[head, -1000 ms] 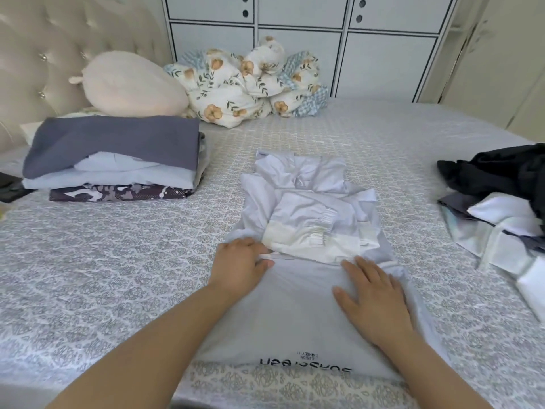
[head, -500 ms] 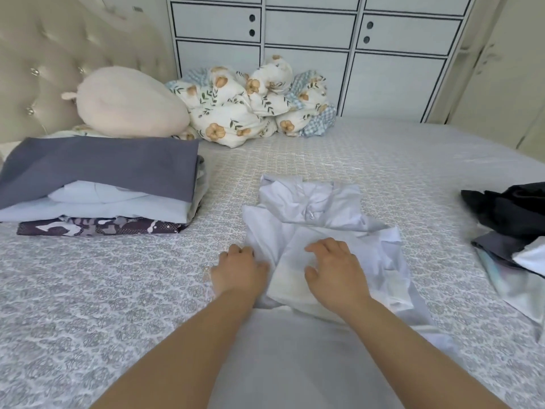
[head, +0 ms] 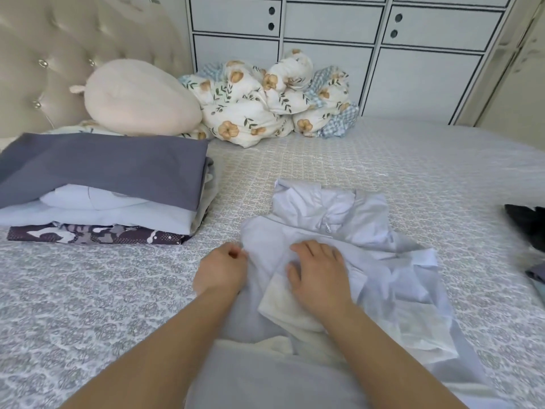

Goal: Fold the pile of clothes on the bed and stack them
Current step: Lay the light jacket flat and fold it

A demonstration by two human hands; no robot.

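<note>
Pale-blue jacket point(head: 339, 219) lies on bed point(head: 88, 290), both hands point(head: 221, 270) on it.

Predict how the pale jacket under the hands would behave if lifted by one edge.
The pale jacket probably droops limply: it lies creased under the right hand. Likely light and thin; its folds could slip open, since the left hand pinches its edge.

Open bed point(head: 368, 160) stretches between the folded stack point(head: 103, 187) on the left and the dark clothes pile point(head: 528, 228) at the right edge. Quilt bundle point(head: 274, 104) and plush pillow point(head: 138, 98) block the far side.
</note>
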